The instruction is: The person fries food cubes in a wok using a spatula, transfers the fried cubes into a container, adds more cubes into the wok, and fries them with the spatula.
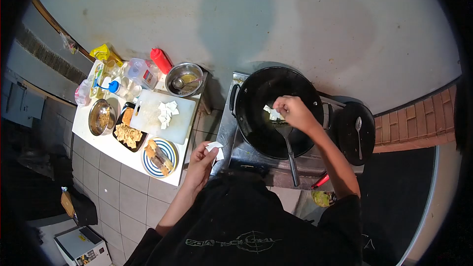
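Note:
My left hand (199, 165) is closed round some flat white pieces (215, 150) at the stove's left edge. My right hand (292, 112) reaches over the black wok (256, 130), its fingers pinched together just above white pieces (269, 110) inside it; whether it holds one of them is too small to tell. A spatula (289, 155) rests in the wok, its handle over the near rim. More white pieces (167, 112) lie on the pale cutting board (185, 106) to the left.
On the left table (84, 118) stand a metal bowl with a ladle (170, 80), a red bottle (160, 60), a black tray of food (140, 143), a striped plate (172, 153) and another bowl (93, 118). Right of the wok, a spoon (359, 138) lies on a black lid.

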Tool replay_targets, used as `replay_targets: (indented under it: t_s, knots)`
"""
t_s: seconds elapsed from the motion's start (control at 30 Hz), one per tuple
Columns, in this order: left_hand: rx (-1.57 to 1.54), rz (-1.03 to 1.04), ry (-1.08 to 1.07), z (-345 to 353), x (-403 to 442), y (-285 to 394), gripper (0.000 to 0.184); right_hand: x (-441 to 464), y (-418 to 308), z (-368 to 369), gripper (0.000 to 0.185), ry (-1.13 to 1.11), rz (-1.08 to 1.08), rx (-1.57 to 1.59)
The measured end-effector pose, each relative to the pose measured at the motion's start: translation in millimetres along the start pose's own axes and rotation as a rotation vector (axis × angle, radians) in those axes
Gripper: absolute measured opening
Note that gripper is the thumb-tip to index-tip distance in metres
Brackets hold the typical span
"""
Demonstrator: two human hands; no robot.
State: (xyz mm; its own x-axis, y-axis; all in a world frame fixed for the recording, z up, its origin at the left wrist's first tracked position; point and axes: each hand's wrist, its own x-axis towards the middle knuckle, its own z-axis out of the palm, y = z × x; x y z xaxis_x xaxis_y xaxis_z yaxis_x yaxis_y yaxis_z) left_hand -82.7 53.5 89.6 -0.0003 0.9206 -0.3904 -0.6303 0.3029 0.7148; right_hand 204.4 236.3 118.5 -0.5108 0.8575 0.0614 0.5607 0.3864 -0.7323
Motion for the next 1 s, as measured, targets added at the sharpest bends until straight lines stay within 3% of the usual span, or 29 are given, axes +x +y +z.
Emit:
replay_targets:
  t_s: [0.3,0.57,1.0]
  knots:
    - [-0.018,-0.002,-0.028,-8.7,1.6,0.1,0.017,8.0,-13.0,20.5,0.015,-0.014,-0.046,-0.161]
    - [-0.024,-0.010,-0.030,-22.5,3.4,2.2,0.017,26.8,27.1,-2.5,0.016,0.087,-0.001,-0.186]
    - [-0.038,0.010,-0.004,-27.1,2.3,1.7,0.016,38.3,59.5,-11.4,0.012,-0.004,-0.087,-0.185]
